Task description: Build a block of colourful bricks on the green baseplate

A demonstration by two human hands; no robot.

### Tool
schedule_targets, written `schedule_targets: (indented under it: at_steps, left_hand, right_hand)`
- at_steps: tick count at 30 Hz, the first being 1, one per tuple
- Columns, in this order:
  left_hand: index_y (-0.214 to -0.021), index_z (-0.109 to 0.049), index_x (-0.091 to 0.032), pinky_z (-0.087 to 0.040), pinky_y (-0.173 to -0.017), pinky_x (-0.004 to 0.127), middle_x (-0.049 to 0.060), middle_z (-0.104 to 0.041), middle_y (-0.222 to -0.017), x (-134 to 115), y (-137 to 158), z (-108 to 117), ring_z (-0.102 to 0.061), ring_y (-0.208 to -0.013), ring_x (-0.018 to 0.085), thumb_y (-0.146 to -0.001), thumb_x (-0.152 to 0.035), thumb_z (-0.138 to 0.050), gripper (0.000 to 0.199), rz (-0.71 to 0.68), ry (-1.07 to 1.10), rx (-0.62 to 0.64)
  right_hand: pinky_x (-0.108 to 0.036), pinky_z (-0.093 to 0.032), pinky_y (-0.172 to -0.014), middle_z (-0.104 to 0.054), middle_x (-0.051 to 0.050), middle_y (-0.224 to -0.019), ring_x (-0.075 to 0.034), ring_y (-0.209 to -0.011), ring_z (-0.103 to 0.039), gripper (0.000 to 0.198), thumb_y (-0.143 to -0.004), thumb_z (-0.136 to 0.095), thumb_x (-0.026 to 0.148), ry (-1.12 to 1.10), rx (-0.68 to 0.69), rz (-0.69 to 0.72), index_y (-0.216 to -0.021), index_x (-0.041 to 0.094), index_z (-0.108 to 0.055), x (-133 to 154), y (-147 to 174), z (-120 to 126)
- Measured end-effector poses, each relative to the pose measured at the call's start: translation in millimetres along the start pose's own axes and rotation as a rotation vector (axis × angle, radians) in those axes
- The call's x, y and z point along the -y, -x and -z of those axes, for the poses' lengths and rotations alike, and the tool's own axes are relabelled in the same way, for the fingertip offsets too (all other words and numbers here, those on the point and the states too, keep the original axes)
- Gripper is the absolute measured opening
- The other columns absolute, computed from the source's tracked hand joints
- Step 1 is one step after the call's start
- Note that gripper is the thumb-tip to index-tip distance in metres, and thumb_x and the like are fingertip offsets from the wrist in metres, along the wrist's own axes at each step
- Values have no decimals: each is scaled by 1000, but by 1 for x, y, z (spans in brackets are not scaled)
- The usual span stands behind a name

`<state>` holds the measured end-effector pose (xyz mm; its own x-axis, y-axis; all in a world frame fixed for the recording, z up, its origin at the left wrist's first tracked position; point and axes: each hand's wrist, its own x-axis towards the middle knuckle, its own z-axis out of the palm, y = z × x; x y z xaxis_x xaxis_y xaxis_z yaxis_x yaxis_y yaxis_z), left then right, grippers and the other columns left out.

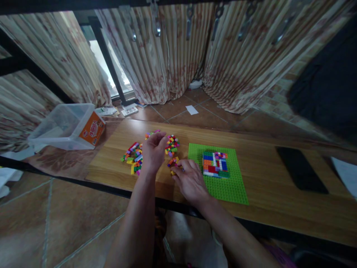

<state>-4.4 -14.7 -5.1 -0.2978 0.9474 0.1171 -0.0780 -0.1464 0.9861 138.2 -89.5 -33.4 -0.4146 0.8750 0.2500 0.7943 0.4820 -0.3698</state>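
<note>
Head view, left hand (154,152): curled above heaped small multicoloured plastic bricks (136,157) toward the wooden bench's (107,160) left end; grip hidden.
Right hand (192,179): fingertips at a small mixed-colour brick cluster (173,162); whether grasping, cannot tell.
Green studded baseplate (237,190): between front and back edges, bearing a multicoloured brick block (215,164).

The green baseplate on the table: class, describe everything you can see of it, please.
The green baseplate is a thin, bright-green sheet, plastic by its look, with rows of small studs. It lies flat on the wooden table, to the right of the loose bricks. A multicoloured brick build sits on it, nearer the far edge, with bare studs around. The right hand covers part of its left side; whether they touch cannot be told.
</note>
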Motion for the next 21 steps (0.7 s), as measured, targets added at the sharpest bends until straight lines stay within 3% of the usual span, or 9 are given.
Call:
schedule_targets:
  at_steps: [5,11,17,21]
  left_hand:
    - [-87,-70,-14,-49,-65,23,1,-69,-76,-2,0,-1,-61,-68,12,-66,-25,-74,25,8,-3,0]
    - [-88,-70,-14,-49,-67,24,1,-70,-78,-3,2,-3,-61,-69,13,-67,-25,-73,24,-10,-46,-1]
    - [-88,-72,-14,-50,-69,25,4,-72,-80,-1,3,-7,-63,-72,15,-70,-28,-72,22,-22,-120,56]
    - [-87,-72,-14,-49,-67,25,4,-72,-79,-1,4,-13,-63,-71,15,-71,-29,-71,21,-39,-178,82]
  right_hand:
    - [-42,-46,-85,-67,-7,-108,-27,-102,-54,10,-87,-66,20,-27,-10,-15,-96,23,-70,4,-6,0]
    - [-34,-48,-78,-66,-5,-93,-20,-85,-59,8,-93,-58,24,-348,-212,-92,-95,19,-64,-7,-1,21]
    - [-32,-51,-75,-66,-2,-94,-17,-82,-62,27,-88,-62,32,-590,-452,-314,-113,25,-68,-56,17,52]
    - [-32,-52,-71,-69,-3,-89,-17,-78,-65,19,-79,-71,35,-648,-590,-474,-94,23,-74,-95,32,68]
